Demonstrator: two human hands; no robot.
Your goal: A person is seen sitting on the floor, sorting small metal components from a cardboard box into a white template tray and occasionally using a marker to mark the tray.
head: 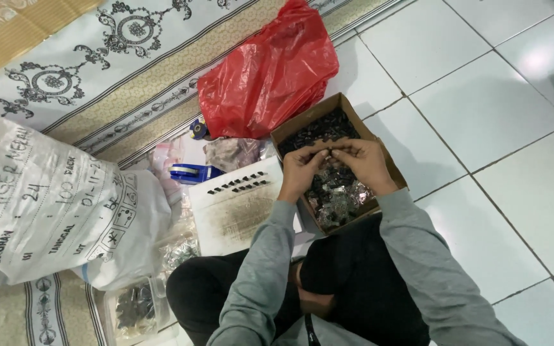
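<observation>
Both hands, left hand (304, 168) and right hand (361, 163), meet fingertip to fingertip over the box (354, 122), pinching one small dark part (328, 152). Risk: a slipped pinch likely drops it among loose parts in the box, or onto the board (238, 208) beside the box.

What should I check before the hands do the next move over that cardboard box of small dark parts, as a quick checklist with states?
1. Both hands over the cardboard box: ok, left hand and right hand meet above it.
2. Small piece pinched between fingertips: cannot tell, too small.
3. Dark parts in box: ok, plenty.
4. White board beside the left hand: ok, two short rows of dark pieces.
5. Red plastic bag clear of box: not ok, touching its far corner.
</observation>
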